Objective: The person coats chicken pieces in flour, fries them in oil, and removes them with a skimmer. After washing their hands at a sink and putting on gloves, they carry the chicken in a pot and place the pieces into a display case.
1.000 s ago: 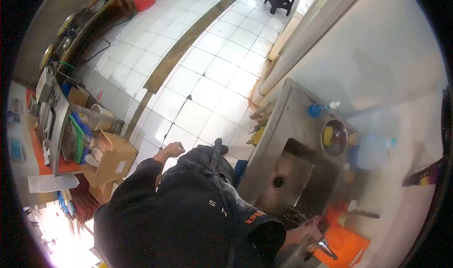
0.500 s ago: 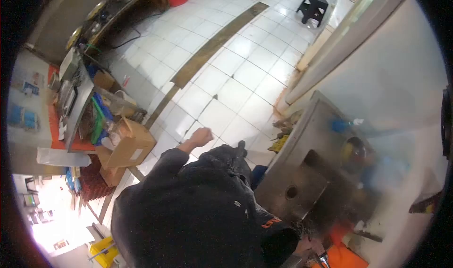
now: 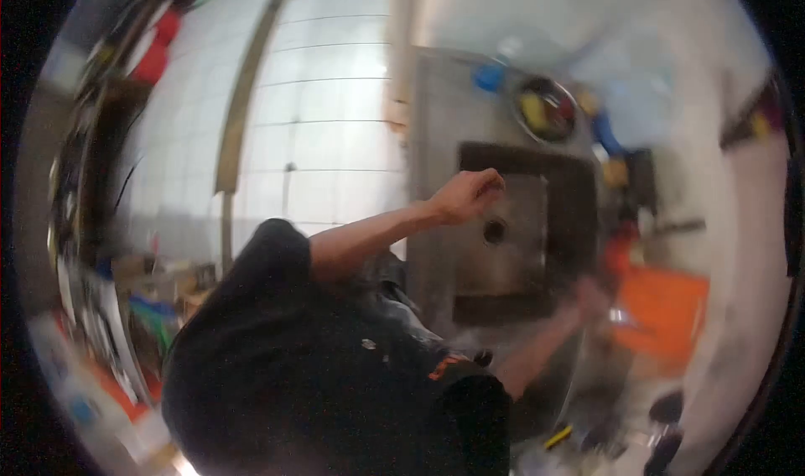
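Observation:
My left hand (image 3: 470, 196) is above the near side of the metal sink (image 3: 520, 266), fingers curled in, with no object showing in them. Below and beside it lies the dark drain hole (image 3: 494, 231). My right hand (image 3: 594, 301) reaches over the sink's right side, smeared by motion. Its fingers are blurred beside a small shiny metal piece (image 3: 620, 316) in front of a flat orange sheet (image 3: 667, 304); I cannot tell whether the hand holds that piece.
A round metal bowl (image 3: 543, 109) with yellow and red contents stands on the counter beyond the sink, near a blue-capped object (image 3: 489, 77). White floor tiles (image 3: 335, 98) with a brown strip (image 3: 243, 115) run along the left. A yellow-handled item (image 3: 558, 436) lies at lower right.
The view has swung toward the sink. My left hand has gone from over the tiled floor to over the sink. My right hand, at the bottom edge before, now shows further up beside the orange sheet.

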The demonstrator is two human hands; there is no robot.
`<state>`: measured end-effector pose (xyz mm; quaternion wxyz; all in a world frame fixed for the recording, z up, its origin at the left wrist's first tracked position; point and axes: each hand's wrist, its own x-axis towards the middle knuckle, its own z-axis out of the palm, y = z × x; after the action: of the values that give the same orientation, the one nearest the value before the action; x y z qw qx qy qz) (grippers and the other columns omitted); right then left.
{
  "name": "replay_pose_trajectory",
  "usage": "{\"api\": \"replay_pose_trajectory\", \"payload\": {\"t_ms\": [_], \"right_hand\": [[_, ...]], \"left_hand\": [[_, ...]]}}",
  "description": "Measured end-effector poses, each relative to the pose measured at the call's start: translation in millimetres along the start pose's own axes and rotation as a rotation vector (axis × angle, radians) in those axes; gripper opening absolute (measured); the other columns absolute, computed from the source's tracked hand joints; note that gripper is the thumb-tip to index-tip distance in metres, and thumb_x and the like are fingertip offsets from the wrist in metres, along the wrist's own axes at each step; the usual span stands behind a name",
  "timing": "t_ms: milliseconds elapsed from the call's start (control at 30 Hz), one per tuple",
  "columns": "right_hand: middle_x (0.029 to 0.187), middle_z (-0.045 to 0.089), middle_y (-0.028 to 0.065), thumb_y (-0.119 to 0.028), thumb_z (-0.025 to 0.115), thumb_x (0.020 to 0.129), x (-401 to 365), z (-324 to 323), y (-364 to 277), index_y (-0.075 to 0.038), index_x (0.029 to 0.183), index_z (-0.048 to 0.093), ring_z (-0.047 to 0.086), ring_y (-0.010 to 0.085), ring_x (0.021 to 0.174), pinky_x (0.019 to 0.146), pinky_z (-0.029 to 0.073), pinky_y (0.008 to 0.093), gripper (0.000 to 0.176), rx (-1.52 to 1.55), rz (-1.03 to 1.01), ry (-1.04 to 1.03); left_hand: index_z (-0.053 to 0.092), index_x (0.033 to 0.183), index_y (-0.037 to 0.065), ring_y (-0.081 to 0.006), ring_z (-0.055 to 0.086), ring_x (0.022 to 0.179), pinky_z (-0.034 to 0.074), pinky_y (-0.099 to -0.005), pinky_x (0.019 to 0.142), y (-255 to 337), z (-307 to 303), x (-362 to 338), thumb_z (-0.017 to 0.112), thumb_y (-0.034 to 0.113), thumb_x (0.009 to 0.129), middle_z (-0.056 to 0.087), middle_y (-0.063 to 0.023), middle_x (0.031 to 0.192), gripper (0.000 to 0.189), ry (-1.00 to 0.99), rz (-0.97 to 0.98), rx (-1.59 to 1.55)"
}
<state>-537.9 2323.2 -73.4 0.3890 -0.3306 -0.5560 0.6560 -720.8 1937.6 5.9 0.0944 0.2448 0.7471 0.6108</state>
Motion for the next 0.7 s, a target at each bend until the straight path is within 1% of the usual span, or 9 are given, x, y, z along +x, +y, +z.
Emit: {"api": "replay_pose_trajectory", "payload": {"t_ms": [33, 133, 200, 267, 333, 433, 533, 667, 700], "right_hand": [[0.107, 0.062, 0.0106, -0.011, 0.059, 0.086, 1, -3, 10, 0.003, 0.11, 0.057, 0.057, 0.0212, 0.104, 0.096, 0.046, 0.0325, 0.027, 0.049, 0.028, 0.006], [0.11, 0.061, 0.009, -0.012, 0.061, 0.085, 6, 0, 43, 0.003, 0.115, 0.054, 0.055, 0.0199, 0.108, 0.096, 0.045, 0.0302, 0.035, 0.401, 0.219, -0.088], [0.109, 0.06, 0.0071, -0.018, 0.058, 0.088, -11, 28, 30, -0.002, 0.116, 0.056, 0.054, 0.0177, 0.107, 0.092, 0.045, 0.0333, 0.033, 0.199, 0.196, -0.111], [0.112, 0.058, 0.0081, -0.02, 0.054, 0.092, -22, 39, 25, -0.003, 0.118, 0.056, 0.053, 0.0192, 0.108, 0.094, 0.045, 0.0358, 0.031, 0.361, 0.372, -0.137], [0.12, 0.055, 0.0088, -0.022, 0.053, 0.095, -39, 51, 14, -0.004, 0.125, 0.054, 0.053, 0.0211, 0.111, 0.095, 0.044, 0.0367, 0.035, 0.609, 0.334, 0.052], [0.127, 0.053, 0.0086, -0.022, 0.049, 0.098, -48, 55, 7, -0.006, 0.133, 0.049, 0.051, 0.0228, 0.114, 0.097, 0.044, 0.0383, 0.039, 0.456, 0.267, 0.216], [0.131, 0.051, 0.0086, -0.022, 0.049, 0.097, -54, 55, -4, -0.006, 0.137, 0.046, 0.05, 0.0232, 0.117, 0.099, 0.042, 0.0393, 0.042, 0.408, 0.273, 0.232], [0.128, 0.054, 0.0084, -0.025, 0.047, 0.097, -54, 65, -12, -0.004, 0.133, 0.046, 0.05, 0.0231, 0.119, 0.1, 0.04, 0.038, 0.042, 0.312, 0.17, 0.103], [0.131, 0.052, 0.009, -0.025, 0.046, 0.097, -53, 56, -6, -0.004, 0.135, 0.046, 0.049, 0.0239, 0.12, 0.102, 0.039, 0.038, 0.043, 0.357, 0.232, 0.129]], "left_hand": [[0.058, 0.111, 0.003, -0.0253, 0.061, 0.084, 0.049, -0.0388, 0.079, -11, 39, 15, 0.058, 0.035, 0.094, 0.065, -0.0132, 0.097, 0.036, -0.17, -0.051, -0.126], [0.055, 0.118, 0.003, -0.0239, 0.06, 0.095, 0.048, -0.0383, 0.087, -21, 157, 39, 0.059, 0.037, 0.093, 0.062, -0.0118, 0.11, 0.042, -0.441, -0.152, -0.339], [0.052, 0.125, 0.002, -0.0222, 0.057, 0.103, 0.047, -0.0375, 0.09, -37, 226, 49, 0.059, 0.036, 0.094, 0.06, -0.011, 0.117, 0.046, -0.573, -0.223, -0.429], [0.051, 0.126, 0.001, -0.0209, 0.056, 0.104, 0.048, -0.0369, 0.088, -31, 272, 48, 0.058, 0.035, 0.094, 0.058, -0.0101, 0.119, 0.047, -0.754, -0.609, -0.873], [0.057, 0.121, 0.003, -0.0206, 0.059, 0.095, 0.049, -0.0354, 0.085, -47, 333, 42, 0.056, 0.03, 0.096, 0.063, -0.0076, 0.11, 0.037, -0.632, -0.574, -0.89], [0.059, 0.111, 0.002, -0.0121, 0.058, 0.081, 0.049, -0.0305, 0.071, -80, 397, 32, 0.053, 0.023, 0.096, 0.065, -0.0044, 0.095, 0.027, -0.324, -0.41, -0.804], [0.062, 0.106, 0.0, -0.0143, 0.059, 0.077, 0.049, -0.0316, 0.071, -70, 394, 43, 0.051, 0.022, 0.097, 0.067, -0.0059, 0.087, 0.027, -0.517, -0.443, -0.686], [0.064, 0.099, -0.001, -0.0164, 0.06, 0.07, 0.05, -0.0321, 0.068, -68, 392, 53, 0.048, 0.025, 0.098, 0.067, -0.0074, 0.079, 0.031, -0.468, -0.344, -0.344], [0.064, 0.096, -0.001, -0.0169, 0.058, 0.066, 0.048, -0.0325, 0.064, -48, 377, 55, 0.047, 0.029, 0.098, 0.066, -0.0073, 0.077, 0.034, -0.452, -0.666, -0.717]]}}
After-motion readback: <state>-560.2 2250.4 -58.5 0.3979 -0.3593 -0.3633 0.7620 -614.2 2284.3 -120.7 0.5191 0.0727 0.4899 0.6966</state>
